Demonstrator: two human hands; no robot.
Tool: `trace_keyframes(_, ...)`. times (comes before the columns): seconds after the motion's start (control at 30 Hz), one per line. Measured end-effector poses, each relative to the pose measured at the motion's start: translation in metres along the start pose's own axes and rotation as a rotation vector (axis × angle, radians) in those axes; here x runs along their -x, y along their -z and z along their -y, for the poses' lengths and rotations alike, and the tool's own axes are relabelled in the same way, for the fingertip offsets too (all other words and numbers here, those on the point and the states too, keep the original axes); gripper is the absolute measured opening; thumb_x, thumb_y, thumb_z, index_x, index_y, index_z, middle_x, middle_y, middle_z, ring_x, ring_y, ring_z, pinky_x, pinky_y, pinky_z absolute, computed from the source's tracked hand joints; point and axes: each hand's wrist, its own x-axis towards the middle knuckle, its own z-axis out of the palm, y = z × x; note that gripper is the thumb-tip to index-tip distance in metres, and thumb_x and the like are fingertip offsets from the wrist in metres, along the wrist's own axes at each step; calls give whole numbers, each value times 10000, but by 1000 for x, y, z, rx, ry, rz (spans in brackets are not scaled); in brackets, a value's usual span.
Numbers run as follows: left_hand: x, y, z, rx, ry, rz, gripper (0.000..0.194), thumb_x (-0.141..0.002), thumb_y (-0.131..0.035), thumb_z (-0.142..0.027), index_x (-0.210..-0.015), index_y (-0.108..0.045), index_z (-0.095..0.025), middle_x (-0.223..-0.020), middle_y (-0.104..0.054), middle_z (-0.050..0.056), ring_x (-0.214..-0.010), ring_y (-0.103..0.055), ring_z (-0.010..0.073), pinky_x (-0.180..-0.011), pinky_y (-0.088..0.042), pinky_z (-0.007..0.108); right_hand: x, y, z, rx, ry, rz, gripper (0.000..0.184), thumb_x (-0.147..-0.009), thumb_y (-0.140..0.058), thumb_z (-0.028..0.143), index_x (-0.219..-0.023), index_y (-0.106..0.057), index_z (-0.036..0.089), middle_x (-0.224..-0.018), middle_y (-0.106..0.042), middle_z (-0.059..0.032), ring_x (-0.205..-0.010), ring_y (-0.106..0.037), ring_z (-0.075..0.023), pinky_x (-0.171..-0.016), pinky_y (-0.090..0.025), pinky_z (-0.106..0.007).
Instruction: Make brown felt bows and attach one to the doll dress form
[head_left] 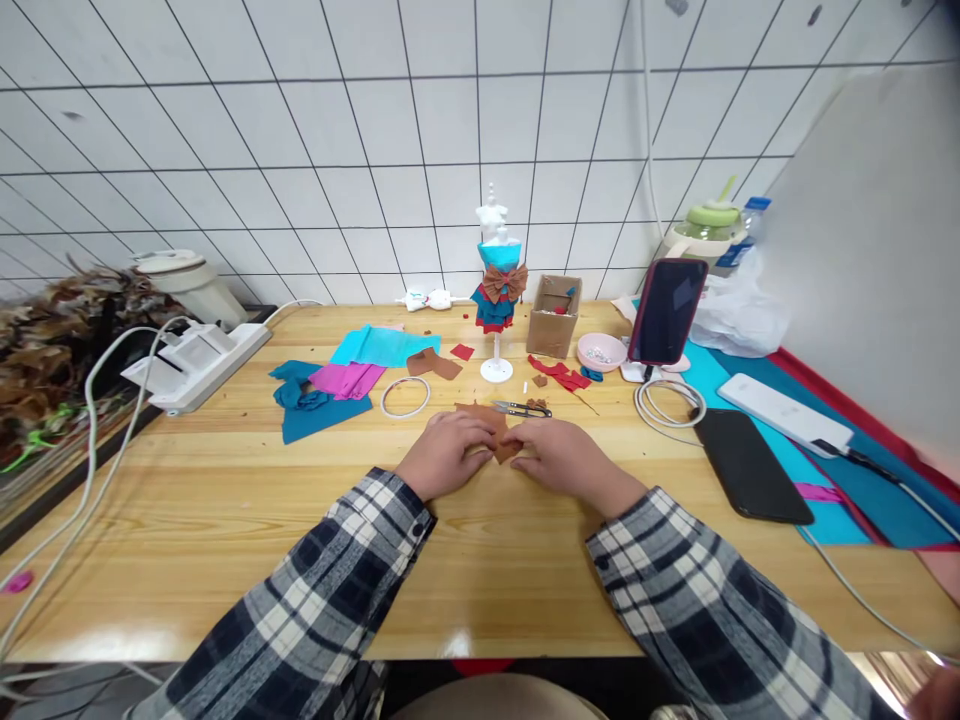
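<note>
My left hand (452,452) and my right hand (564,456) meet over a small brown piece of cloth (504,450) on the wooden table. Fingers of both hands are bent and pressed together at the cloth's edges, which they partly cover. Just beyond lie thread snips (525,409), close to the cloth, with small brown scraps beside them. Farther back stands a miniature white dress form (492,220), dressed in a bright blue top, a brown bow (505,284) and a teal ruffled skirt with red trim.
Folded teal, magenta and light-blue cloth (386,346) and a white ring (406,397) lie left. Behind are a cardboard box (553,318), red scraps (559,372) and a pink bowl (602,350). Phones, a propped one (667,310) included, and cables lie right; a power strip (202,365) sits left.
</note>
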Motion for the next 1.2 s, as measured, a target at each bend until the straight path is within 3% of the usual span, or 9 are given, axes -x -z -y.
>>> trace_keyframes(0.13,0,2,0,-28,14,-19,140,-839,-605,-267,-937,-706,-268,-1128,-691,0,-1134,-560,222,-986,-377,408,-3,-2,-6,36,17,51,165,-874,-559,259,-960,-700,246,-951,-678,-24,-932,-594,-162,-775,-404,-266)
trace_keyframes(0.27,-1,3,-12,-81,50,-80,159,-859,-583,-314,-905,-717,-243,-1000,-703,34,-993,-586,221,-900,-407,398,-4,-5,1,64,9,50,187,-898,-525,277,-947,-701,241,-934,-679,-25,-912,-598,-156,-757,-403,-257)
trace_keyframes(0.53,0,-4,-30,-206,76,37,153,-851,-588,-310,-883,-725,-250,-844,-695,32,-840,-585,210,-754,-387,365,0,-2,10,105,-58,13,194,-902,-514,296,-966,-691,249,-919,-688,-18,-852,-597,-154,-677,-376,-246)
trace_keyframes(0.9,0,0,-33,-294,90,83,198,-878,-548,-335,-900,-734,-270,-819,-697,26,-836,-567,214,-742,-325,378,-3,-6,12,108,-76,-27,192,-878,-513,285,-864,-695,224,-881,-688,-22,-830,-604,-165,-649,-366,-255)
trace_keyframes(1.2,-2,-1,-35,-288,114,77,210,-881,-531,-300,-852,-734,-252,-807,-703,40,-813,-573,211,-757,-333,383,-4,-3,8,63,-90,33,225,-884,-494,271,-913,-717,260,-908,-722,2,-847,-618,-164,-681,-379,-258)
